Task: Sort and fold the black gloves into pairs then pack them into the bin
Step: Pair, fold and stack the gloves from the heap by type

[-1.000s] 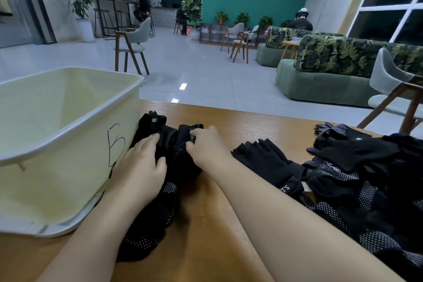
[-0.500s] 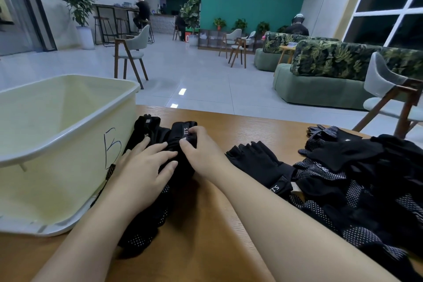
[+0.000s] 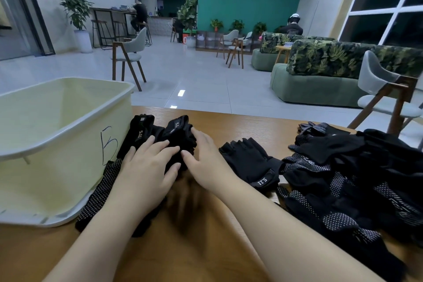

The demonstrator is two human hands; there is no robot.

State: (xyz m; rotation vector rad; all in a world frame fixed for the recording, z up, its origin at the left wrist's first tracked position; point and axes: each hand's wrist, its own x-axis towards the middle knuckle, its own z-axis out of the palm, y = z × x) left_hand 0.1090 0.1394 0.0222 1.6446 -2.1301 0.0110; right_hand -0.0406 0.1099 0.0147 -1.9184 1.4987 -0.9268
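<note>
The folded gloves (image 3: 169, 139) lie on the table (image 3: 240, 121) just beside the bin (image 3: 68, 107). The left hand (image 3: 146, 167) presses them with flat fingers; the right hand (image 3: 203, 158) seems to cup the bundle's edge. Keep cuffs aligned, press firmly before lifting.

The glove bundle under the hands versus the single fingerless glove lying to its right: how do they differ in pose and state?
The glove bundle is bunched and folded over, cuffs pointing away; the fingerless glove lies spread flat, its cuff toward the camera. The left hand rests on the bundle with straight fingers and the right hand presses its side; nothing touches the fingerless glove. The bundle sits beside the bin; the glove lies nearer the loose pile. Both are black with 5.11 labels.
</note>
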